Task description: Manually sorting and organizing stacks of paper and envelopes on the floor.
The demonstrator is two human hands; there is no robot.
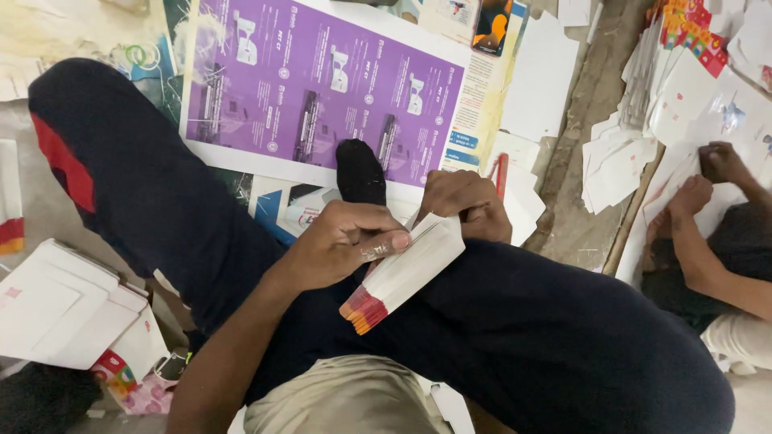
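A fanned stack of white paper covers (414,269) with red and orange ends rests on my lap, over my crossed legs in dark trousers. My left hand (342,241) pinches the top sheet of the stack between thumb and fingers. My right hand (466,205) lies curled on the far end of the same stack, holding it down. A black-socked foot (359,173) shows just beyond my hands.
A large purple printed sheet (322,88) lies on the floor ahead. White folded covers (56,309) are piled at my left. Another person's hand (720,165) and foot work among loose white sheets (619,161) at the right. A red pen-like object (501,173) lies near my right hand.
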